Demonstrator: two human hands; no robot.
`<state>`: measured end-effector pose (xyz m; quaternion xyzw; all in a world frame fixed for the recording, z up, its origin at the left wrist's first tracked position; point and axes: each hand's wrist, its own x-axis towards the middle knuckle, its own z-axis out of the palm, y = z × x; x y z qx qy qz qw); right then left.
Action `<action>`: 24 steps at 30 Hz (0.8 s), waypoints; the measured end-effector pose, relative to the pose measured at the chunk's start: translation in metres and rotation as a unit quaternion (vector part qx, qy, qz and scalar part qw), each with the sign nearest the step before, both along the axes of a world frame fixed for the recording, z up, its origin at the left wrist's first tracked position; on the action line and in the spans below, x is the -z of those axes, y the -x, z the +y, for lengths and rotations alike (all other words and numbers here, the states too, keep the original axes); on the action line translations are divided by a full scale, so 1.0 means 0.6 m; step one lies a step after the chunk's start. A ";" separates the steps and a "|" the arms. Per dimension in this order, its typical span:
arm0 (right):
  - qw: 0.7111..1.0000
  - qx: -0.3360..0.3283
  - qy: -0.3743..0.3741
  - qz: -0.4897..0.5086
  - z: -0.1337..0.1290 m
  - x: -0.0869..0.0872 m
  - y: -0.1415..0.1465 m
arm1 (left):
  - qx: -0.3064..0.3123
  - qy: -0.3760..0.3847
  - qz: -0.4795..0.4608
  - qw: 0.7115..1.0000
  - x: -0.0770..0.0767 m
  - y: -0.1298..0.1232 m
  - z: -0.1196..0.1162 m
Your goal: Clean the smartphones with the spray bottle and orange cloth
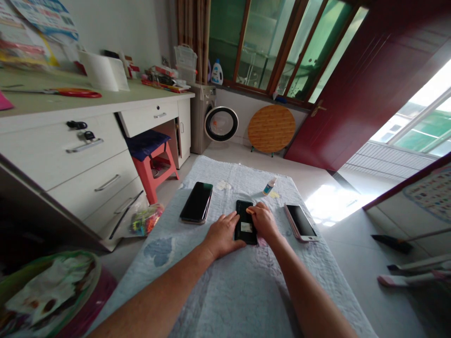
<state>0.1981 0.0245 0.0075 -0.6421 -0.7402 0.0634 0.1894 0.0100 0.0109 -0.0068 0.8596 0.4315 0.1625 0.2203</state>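
A black phone (243, 238) with a pale label lies on the cloth-covered table (218, 291). My left hand (222, 234) rests at its left edge, fingers apart, thumb along the lower edge. My right hand (263, 219) is on the phone's upper right, its fingers closed on a small orange pad (250, 210) that touches the phone's surface. To the left lies a stack of dark phones (197, 202). A white-framed phone (302, 222) is on the right. Beyond my right hand stands a small spray bottle (269, 186) with a blue label.
A red stool (155, 169) with a dark cushion stands beyond the table's left side, near a white desk (88, 141). A waste bin (102, 281) is at the lower left. A bag of colourful items (146, 220) lies beside the table. Brushes (405, 280) are at the right.
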 end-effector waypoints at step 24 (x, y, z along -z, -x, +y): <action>0.996 -0.087 -0.004 -0.024 -0.040 -0.010 0.035 | 0.010 -0.005 -0.021 1.000 -0.006 0.002 -0.002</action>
